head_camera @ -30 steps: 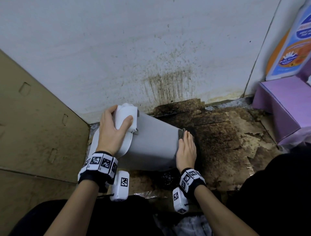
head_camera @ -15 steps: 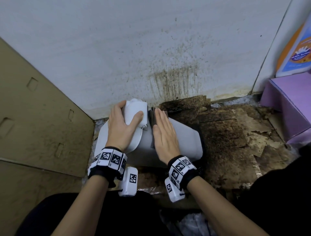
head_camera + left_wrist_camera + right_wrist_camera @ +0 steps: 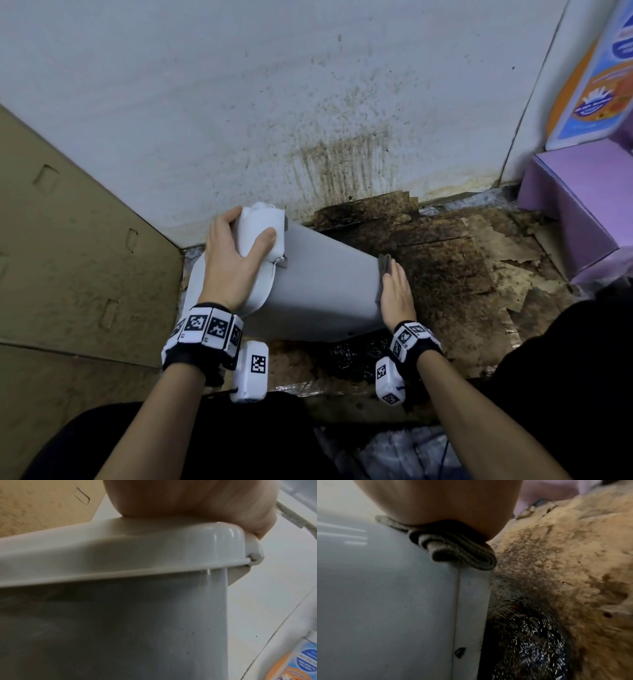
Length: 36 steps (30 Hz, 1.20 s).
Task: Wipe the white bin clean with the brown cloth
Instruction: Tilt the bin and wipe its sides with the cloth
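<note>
White bin [image 3: 318,287] tipped on side on filthy stained floor [image 3: 455,274] by wall, lid shut so can't see inside. My left hand [image 3: 236,260] grasps lid hinge end. Right hand [image 3: 397,294], fingers flat, presses folded brown cloth [image 3: 453,549] on bin's bottom edge.

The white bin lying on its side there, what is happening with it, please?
A person is wiping the white bin, which lies tipped on a dirty, stained floor by the wall. The left hand grips the lid end to steady it. The right hand presses the folded brown cloth flat against the side of the bin, at its bottom end. Dark wet grime sits on the floor just below that end.
</note>
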Available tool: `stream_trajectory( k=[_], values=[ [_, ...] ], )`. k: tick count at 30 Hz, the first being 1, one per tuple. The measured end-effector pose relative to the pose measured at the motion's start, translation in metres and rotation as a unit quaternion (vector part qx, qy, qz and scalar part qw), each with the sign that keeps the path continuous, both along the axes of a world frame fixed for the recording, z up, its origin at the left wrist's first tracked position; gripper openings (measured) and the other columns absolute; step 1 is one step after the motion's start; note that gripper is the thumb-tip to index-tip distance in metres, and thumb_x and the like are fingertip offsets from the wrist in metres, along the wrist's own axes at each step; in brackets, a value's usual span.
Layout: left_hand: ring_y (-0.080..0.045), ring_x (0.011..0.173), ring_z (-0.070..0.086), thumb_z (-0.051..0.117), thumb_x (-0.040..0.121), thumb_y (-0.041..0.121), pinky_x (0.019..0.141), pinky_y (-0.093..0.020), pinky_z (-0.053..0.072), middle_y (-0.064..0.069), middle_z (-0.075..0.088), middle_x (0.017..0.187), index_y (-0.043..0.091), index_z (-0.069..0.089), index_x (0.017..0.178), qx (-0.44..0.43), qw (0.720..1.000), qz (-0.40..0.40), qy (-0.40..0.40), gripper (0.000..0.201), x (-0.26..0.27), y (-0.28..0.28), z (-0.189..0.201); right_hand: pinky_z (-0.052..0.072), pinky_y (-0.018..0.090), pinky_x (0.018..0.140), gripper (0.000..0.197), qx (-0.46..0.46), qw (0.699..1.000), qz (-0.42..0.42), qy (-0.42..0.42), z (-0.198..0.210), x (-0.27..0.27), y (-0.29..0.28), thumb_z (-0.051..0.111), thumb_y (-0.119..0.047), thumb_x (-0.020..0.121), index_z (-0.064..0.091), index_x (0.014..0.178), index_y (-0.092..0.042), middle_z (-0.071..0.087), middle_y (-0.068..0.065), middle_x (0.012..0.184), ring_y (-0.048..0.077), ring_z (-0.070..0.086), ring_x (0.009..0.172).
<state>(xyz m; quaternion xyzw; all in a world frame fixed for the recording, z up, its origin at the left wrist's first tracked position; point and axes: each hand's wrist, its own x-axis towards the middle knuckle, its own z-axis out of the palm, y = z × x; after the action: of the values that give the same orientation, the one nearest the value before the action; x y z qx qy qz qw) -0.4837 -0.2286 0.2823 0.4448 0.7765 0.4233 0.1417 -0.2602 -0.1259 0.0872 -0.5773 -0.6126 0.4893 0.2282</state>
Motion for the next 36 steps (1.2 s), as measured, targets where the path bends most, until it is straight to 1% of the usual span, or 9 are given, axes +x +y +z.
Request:
stream_trajectory(
  k=[3, 8, 13, 17, 20, 23, 29, 33, 36],
  values=[
    [-0.017, 0.132, 0.041, 0.055, 0.074, 0.069, 0.114, -0.048, 0.034, 0.011, 0.041, 0.132, 0.031, 0.040, 0.134, 0.003, 1.000, -0.003, 0.007, 0.073, 0.001, 0.000, 0.001, 0.006, 0.035, 0.126, 0.053, -0.029, 0.999, -0.031, 0.015, -0.002, -0.002, 0.002, 0.025, -0.024, 0.108, 0.019, 0.160, -0.014, 0.015, 0.000, 0.169, 0.015, 0.012, 0.155],
    [-0.017, 0.134, 0.040, 0.052, 0.074, 0.070, 0.115, -0.047, 0.033, 0.012, 0.039, 0.134, 0.023, 0.040, 0.140, -0.003, 1.000, 0.002, 0.010, 0.082, -0.001, -0.001, 0.001, -0.001, 0.032, 0.126, 0.053, -0.020, 0.998, -0.052, -0.017, 0.007, -0.017, -0.003, 0.022, -0.029, 0.109, 0.017, 0.161, -0.018, 0.010, -0.004, 0.169, 0.012, 0.004, 0.156],
    [-0.016, 0.135, 0.037, 0.050, 0.074, 0.070, 0.116, -0.045, 0.031, 0.011, 0.039, 0.134, 0.020, 0.040, 0.141, -0.005, 1.000, 0.002, 0.024, 0.085, 0.002, 0.002, 0.002, -0.003, 0.029, 0.125, 0.053, 0.013, 0.999, -0.039, 0.018, 0.061, -0.053, -0.021, 0.021, -0.032, 0.109, 0.016, 0.161, -0.021, 0.009, -0.008, 0.169, 0.007, 0.002, 0.155],
    [-0.016, 0.134, 0.037, 0.049, 0.074, 0.070, 0.115, -0.044, 0.030, 0.011, 0.039, 0.133, 0.018, 0.040, 0.141, -0.006, 0.999, -0.001, 0.034, 0.085, 0.004, 0.003, 0.003, -0.003, 0.027, 0.124, 0.053, 0.049, 0.996, 0.018, 0.067, 0.118, -0.092, -0.041, 0.019, -0.032, 0.110, 0.011, 0.161, -0.024, 0.004, -0.012, 0.169, 0.004, -0.003, 0.154],
    [-0.016, 0.134, 0.037, 0.048, 0.074, 0.070, 0.115, -0.044, 0.030, 0.011, 0.039, 0.133, 0.018, 0.040, 0.141, -0.009, 0.999, -0.001, 0.035, 0.085, 0.003, 0.002, 0.003, -0.002, 0.030, 0.125, 0.056, 0.089, 0.989, 0.072, 0.091, 0.146, -0.107, -0.052, 0.014, -0.031, 0.106, 0.011, 0.161, -0.021, 0.004, -0.008, 0.169, 0.007, -0.004, 0.155],
    [-0.016, 0.134, 0.038, 0.049, 0.074, 0.070, 0.115, -0.046, 0.031, 0.011, 0.039, 0.132, 0.019, 0.040, 0.140, -0.007, 1.000, 0.001, 0.030, 0.084, 0.001, 0.002, 0.003, 0.001, 0.034, 0.126, 0.067, 0.125, 0.984, 0.099, 0.078, 0.142, -0.109, -0.054, 0.009, -0.037, 0.096, 0.011, 0.162, -0.021, 0.006, -0.005, 0.170, 0.008, -0.003, 0.155],
    [-0.017, 0.133, 0.039, 0.050, 0.074, 0.069, 0.115, -0.047, 0.031, 0.010, 0.040, 0.132, 0.019, 0.041, 0.139, 0.004, 1.000, -0.002, 0.029, 0.083, 0.000, 0.001, 0.001, 0.006, 0.029, 0.125, 0.066, 0.253, 0.959, 0.120, 0.041, 0.118, -0.095, -0.054, 0.012, -0.043, 0.099, 0.019, 0.160, -0.019, 0.019, -0.002, 0.167, 0.011, 0.010, 0.155],
    [-0.016, 0.134, 0.039, 0.052, 0.074, 0.070, 0.115, -0.046, 0.031, 0.011, 0.040, 0.133, 0.021, 0.041, 0.139, 0.002, 1.000, 0.001, 0.024, 0.081, -0.001, 0.002, 0.001, 0.010, 0.023, 0.122, 0.060, 0.247, 0.959, 0.128, 0.058, 0.098, -0.078, -0.040, 0.021, -0.040, 0.101, 0.024, 0.159, -0.025, 0.026, -0.007, 0.165, 0.007, 0.016, 0.153],
    [-0.017, 0.134, 0.040, 0.054, 0.073, 0.071, 0.115, -0.048, 0.033, 0.011, 0.040, 0.135, 0.024, 0.041, 0.140, -0.001, 1.000, 0.004, 0.014, 0.083, -0.003, 0.004, -0.001, 0.014, 0.027, 0.123, 0.060, 0.198, 0.972, 0.110, 0.054, 0.073, -0.060, -0.027, 0.023, -0.041, 0.100, 0.028, 0.158, -0.027, 0.028, -0.009, 0.164, 0.008, 0.019, 0.152]
  ],
)
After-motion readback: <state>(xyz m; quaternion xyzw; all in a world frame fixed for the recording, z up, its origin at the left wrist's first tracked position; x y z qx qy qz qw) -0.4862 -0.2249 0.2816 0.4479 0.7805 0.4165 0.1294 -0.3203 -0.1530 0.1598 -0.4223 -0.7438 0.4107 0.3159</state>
